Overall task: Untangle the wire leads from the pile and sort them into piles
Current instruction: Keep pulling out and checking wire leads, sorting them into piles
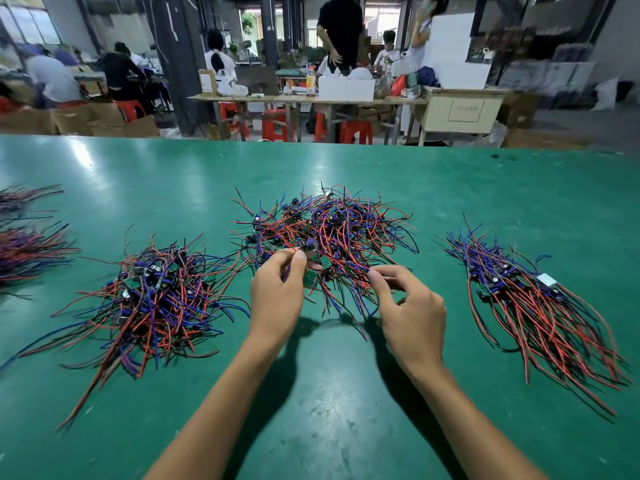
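Note:
A tangled pile of red, blue and black wire leads with small green circuit boards (329, 226) lies in the middle of the green table (329, 403). My left hand (277, 292) pinches a small green board (310, 277) with its leads at the pile's near edge. My right hand (408, 306) pinches wires at the same near edge, a little to the right. Left of my hands sits a loose pile of leads (156, 299). On the right a combed pile (533, 306) lies with its wires trailing toward me.
More wire bundles (24, 244) lie at the table's left edge. Beyond the table's far edge stand red stools (277, 124), work benches with boxes (332, 88) and several people, one standing (341, 32).

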A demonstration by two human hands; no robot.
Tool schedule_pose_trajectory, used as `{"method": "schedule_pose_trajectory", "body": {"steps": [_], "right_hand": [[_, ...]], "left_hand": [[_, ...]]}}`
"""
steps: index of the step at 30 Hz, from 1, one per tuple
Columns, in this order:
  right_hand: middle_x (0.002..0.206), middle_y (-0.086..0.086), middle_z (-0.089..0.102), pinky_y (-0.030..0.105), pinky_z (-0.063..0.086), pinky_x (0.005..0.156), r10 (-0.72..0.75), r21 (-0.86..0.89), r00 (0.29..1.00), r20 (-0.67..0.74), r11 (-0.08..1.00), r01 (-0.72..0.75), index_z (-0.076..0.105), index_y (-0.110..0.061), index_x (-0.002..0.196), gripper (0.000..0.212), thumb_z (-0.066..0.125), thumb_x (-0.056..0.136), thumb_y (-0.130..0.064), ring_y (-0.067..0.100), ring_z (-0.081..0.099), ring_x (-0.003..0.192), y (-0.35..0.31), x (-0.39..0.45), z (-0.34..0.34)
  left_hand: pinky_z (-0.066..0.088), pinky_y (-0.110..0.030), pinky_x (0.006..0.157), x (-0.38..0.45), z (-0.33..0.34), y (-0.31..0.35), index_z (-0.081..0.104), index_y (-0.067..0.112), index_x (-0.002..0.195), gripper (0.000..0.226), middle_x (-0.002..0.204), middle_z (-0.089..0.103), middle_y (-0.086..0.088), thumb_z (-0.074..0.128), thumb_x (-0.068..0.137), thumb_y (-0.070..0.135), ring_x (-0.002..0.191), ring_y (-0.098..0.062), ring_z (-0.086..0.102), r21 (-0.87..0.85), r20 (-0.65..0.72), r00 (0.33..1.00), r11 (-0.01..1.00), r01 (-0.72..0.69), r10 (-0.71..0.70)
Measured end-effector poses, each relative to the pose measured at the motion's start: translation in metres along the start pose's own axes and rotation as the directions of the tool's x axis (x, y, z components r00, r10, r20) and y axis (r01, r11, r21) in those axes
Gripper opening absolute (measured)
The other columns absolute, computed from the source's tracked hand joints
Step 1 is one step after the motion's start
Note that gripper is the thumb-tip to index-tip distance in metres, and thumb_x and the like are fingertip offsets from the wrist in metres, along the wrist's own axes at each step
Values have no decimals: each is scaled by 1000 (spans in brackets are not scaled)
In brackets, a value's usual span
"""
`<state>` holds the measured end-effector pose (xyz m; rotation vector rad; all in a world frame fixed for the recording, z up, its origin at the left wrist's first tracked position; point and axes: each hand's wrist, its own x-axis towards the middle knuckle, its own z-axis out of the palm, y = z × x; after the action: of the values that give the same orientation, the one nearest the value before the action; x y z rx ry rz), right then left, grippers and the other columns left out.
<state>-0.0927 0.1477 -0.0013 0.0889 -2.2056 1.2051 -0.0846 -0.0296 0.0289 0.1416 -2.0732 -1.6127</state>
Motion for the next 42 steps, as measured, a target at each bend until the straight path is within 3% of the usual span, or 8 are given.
{"method": "schedule_pose_trajectory", "body": {"steps": [11,18,21,23,28,32,37,42], "right_hand": [[93,0,79,32,44,70,183,-113,946,-266,969,-219,78,-29,102,18,68,94,-42,31,70,84,28,25,-26],[85,-10,77,28,39,63,-29,-266,980,-195,964,-24,75,-29,95,14,66,94,-40,24,67,70,16,26,-37],[79,-12,74,28,42,54,-81,50,997,-2,995,81,74,-29,93,26,59,94,-50,14,57,56,-10,12,-26],[86,-4,77,24,43,45,41,418,958,284,894,-163,76,-25,97,36,55,94,-54,18,60,53,-29,1,-15],[92,10,77,20,38,40,254,435,583,772,457,-776,69,-22,122,65,50,84,-71,15,53,46,-43,0,-10],[111,12,74,24,48,56,161,537,560,813,166,-827,72,-16,124,59,42,95,-58,14,61,66,-28,10,-23],[129,10,70,33,41,80,114,572,598,794,198,-796,73,-20,124,54,34,99,-47,13,64,86,-23,10,-23],[113,15,73,35,40,74,137,590,631,764,249,-768,61,-18,136,62,34,97,-57,16,62,76,-23,9,-20]], "left_hand": [[47,-31,67,0,-9,8,74,19,96,29,89,78,10,48,107,27,65,-8,57,-28,-88,996,999,26,-28],[57,-26,52,-5,-13,27,67,19,107,24,88,78,2,47,106,33,64,-22,74,-441,196,953,848,295,-229],[55,-25,52,-7,-10,27,68,20,105,24,82,73,5,48,106,33,65,-18,73,-466,241,942,824,322,-233],[55,-23,54,-7,-10,28,69,19,106,24,84,74,3,48,105,31,68,-17,74,-468,282,931,813,346,-234],[59,-22,69,-3,-20,30,69,12,120,29,99,77,-6,47,106,23,78,-18,74,-442,451,866,790,426,-215],[58,-23,75,1,-29,30,69,7,121,27,105,76,-11,50,102,14,85,-19,73,-391,549,810,794,466,-205],[59,-25,72,-3,-34,29,67,4,123,30,103,76,-18,65,93,9,83,-22,74,-221,649,720,843,490,-248],[52,-25,56,2,-47,40,75,22,112,26,91,79,-2,78,86,17,73,-15,71,-147,278,959,985,89,-45]]}}
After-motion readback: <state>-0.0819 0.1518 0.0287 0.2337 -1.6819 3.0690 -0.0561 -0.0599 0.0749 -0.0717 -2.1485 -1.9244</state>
